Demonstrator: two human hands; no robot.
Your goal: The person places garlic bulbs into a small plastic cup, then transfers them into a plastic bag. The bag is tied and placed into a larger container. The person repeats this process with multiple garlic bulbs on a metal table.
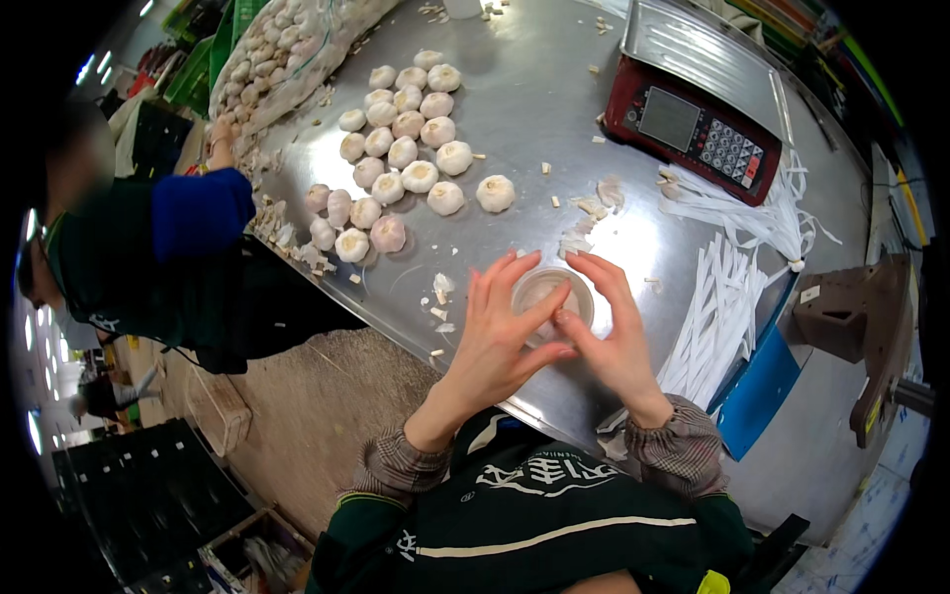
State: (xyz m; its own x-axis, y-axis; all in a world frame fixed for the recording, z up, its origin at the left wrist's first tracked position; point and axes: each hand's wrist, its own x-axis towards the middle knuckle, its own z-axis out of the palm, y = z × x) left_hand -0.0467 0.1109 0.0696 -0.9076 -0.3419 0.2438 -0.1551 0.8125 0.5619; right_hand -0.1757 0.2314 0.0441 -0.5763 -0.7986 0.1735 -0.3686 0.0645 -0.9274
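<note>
Both hands hover over a small round, shallow container (586, 297) on the steel table (512, 89). My left hand (493, 334) is at its left side, fingers apart, index finger reaching across the opening. On the other side is my right hand (616, 334), its thumb tip close to or touching the left index finger. I see nothing held in either hand. The fingers partly cover the container, and its contents are unclear. Whole garlic bulbs (407, 124) lie in loose rows beyond my left hand; one bulb (496, 193) sits apart at their right.
A red digital scale (690, 122) stands at the back right. White strips (712, 319) lie right, beside a blue panel (761, 393). A big plastic bag of garlic (271, 56) rests far left, near a co-worker's arm (204, 200). Skin scraps (594, 208) and stem bits litter the table.
</note>
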